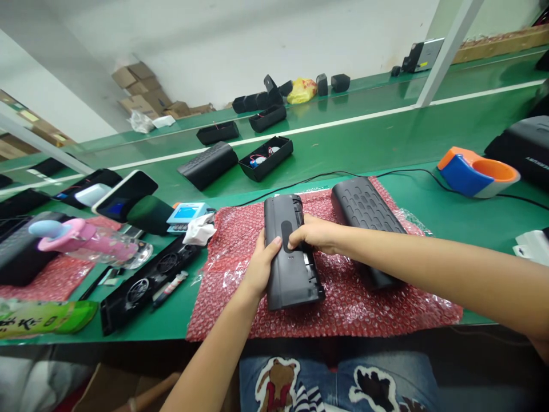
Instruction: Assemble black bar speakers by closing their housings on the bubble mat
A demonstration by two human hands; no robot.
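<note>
A long black plastic speaker housing (291,280) is tilted up above a sheet of red bubble wrap (240,320). My left hand (260,266) grips its left side, thumb on the front face. From the right, my right hand (316,234) holds the other edge, with a digit against the dark oval pad (286,236) in the middle. Clips and slots show along the housing's right edge. Just right of it, a second black speaker shell (364,206) with a textured surface lies on the wrap, partly covered by my right forearm.
Left of the wrap lie a black panel with round drivers (150,280), a marker-like tube (170,289), crumpled tissue (200,229) and a pink bottle (94,243). Behind are open black housings (266,158). A cable (313,178) runs to an orange-and-blue tape dispenser (478,171).
</note>
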